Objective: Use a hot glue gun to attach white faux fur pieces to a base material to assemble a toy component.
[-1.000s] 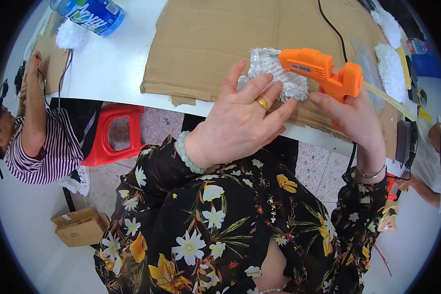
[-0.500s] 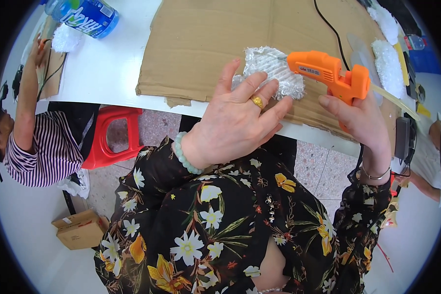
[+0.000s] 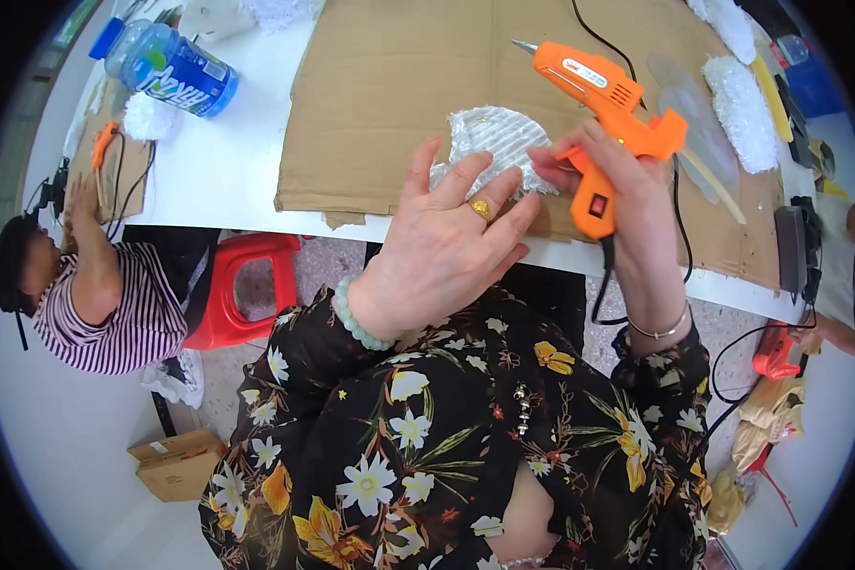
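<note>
Gripping an orange glue gun (image 3: pixel 606 104) by its handle, the right hand (image 3: pixel 627 209) holds it tilted above the cardboard sheet (image 3: pixel 399 85), nozzle aimed up and left. The left hand (image 3: pixel 446 247), fingers spread and loose, presses the near edge of a silvery ridged piece (image 3: pixel 492 138) that lies on the cardboard atop the white counter (image 3: pixel 218 161). A blue bottle (image 3: pixel 166 71) lies well apart at far left.

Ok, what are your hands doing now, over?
Right hand grips orange glue gun, nozzle lifted. Left hand on white fluffy piece. Cardboard sheet underneath.
</note>
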A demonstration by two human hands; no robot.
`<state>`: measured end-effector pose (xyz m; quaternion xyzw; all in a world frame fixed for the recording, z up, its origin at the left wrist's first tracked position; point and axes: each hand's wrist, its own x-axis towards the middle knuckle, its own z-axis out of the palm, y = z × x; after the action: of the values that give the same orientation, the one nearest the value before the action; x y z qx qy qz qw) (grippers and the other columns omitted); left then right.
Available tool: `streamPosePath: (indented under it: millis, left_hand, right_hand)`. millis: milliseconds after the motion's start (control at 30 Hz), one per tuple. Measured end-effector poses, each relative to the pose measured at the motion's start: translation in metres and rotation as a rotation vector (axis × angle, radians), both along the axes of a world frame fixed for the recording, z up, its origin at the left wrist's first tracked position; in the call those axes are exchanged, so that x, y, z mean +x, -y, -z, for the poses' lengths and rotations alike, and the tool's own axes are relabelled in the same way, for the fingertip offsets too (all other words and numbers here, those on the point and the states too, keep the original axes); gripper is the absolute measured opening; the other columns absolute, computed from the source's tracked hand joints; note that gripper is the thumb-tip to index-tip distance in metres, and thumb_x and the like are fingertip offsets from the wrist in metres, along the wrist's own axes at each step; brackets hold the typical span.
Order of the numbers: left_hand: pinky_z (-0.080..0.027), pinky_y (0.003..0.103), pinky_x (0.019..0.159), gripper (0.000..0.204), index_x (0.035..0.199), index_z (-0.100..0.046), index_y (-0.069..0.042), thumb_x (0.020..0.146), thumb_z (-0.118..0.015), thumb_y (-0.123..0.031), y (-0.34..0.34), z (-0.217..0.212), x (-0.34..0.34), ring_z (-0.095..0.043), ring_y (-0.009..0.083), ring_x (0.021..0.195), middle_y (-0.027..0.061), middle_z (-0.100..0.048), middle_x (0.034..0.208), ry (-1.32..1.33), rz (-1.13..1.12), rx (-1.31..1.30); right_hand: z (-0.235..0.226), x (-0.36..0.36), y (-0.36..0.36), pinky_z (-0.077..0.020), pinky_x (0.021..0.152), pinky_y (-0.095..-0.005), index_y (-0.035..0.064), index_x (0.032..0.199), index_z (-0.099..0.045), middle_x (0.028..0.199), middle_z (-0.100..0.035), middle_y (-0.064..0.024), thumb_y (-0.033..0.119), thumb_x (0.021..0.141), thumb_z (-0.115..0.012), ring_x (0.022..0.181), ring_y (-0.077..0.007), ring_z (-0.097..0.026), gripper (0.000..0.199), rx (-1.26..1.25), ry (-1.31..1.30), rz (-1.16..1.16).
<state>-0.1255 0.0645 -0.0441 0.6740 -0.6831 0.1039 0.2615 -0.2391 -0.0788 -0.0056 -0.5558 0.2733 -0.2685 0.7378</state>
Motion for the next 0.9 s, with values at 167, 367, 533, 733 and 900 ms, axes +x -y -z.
streamPosePath:
  millis: [167, 367, 533, 733, 900]
  left_hand:
    - [-0.028, 0.051, 0.103, 0.039, 0.109, -0.061, -0.014, 0.072, -0.071, -0.020, -0.007, -0.008, 0.008, -0.053, 0.0266, 0.111, 0.0043, -0.061, 0.114, -0.024, 0.042, 0.002]
    - [-0.043, 0.038, 0.090, 0.039, 0.118, -0.056, -0.004, 0.080, -0.062, -0.010, -0.004, -0.016, 0.051, -0.059, 0.0300, 0.103, 0.0149, -0.064, 0.109, -0.400, -0.086, -0.176]
    - [-0.042, 0.040, 0.089, 0.044, 0.126, -0.049, -0.006, 0.085, -0.060, -0.018, 0.014, 0.008, 0.064, -0.060, 0.0300, 0.097, 0.0161, -0.066, 0.100, -0.369, -0.096, -0.029]
    - [-0.040, 0.038, 0.092, 0.041, 0.127, -0.048, -0.007, 0.088, -0.057, -0.016, 0.014, 0.010, 0.059, -0.059, 0.0289, 0.098, 0.0130, -0.067, 0.099, -0.492, -0.015, -0.026]
    - [-0.038, 0.039, 0.097, 0.041, 0.128, -0.047, -0.006, 0.089, -0.055, -0.015, 0.007, 0.008, 0.055, -0.059, 0.0285, 0.100, 0.0125, -0.066, 0.103, -0.445, 0.000, 0.005]
  right_hand:
    - [0.020, 0.003, -0.001, -0.0540, 0.082, -0.0367, -0.0042, 0.096, -0.058, 0.087, -0.063, -0.0112, 0.018, 0.092, -0.053, 0.089, -0.0257, -0.066, 0.023, 0.037, 0.048, 0.027]
    - [0.032, 0.003, 0.001, -0.0529, 0.083, -0.0365, -0.0045, 0.101, -0.056, 0.088, -0.063, -0.0107, 0.016, 0.090, -0.056, 0.091, -0.0257, -0.065, 0.023, -0.013, 0.112, 0.000]
    - [0.037, 0.007, 0.003, -0.0525, 0.083, -0.0345, -0.0041, 0.101, -0.056, 0.089, -0.062, -0.0106, 0.017, 0.090, -0.058, 0.091, -0.0243, -0.065, 0.024, -0.008, 0.072, -0.031]
    - [0.036, 0.009, 0.002, -0.0524, 0.082, -0.0321, -0.0037, 0.103, -0.054, 0.093, -0.062, -0.0111, 0.018, 0.089, -0.059, 0.092, -0.0219, -0.064, 0.026, 0.002, 0.040, -0.064]
    - [0.035, 0.008, 0.003, -0.0525, 0.081, -0.0315, -0.0035, 0.104, -0.053, 0.094, -0.062, -0.0114, 0.018, 0.089, -0.059, 0.092, -0.0209, -0.064, 0.027, -0.002, 0.038, -0.061]
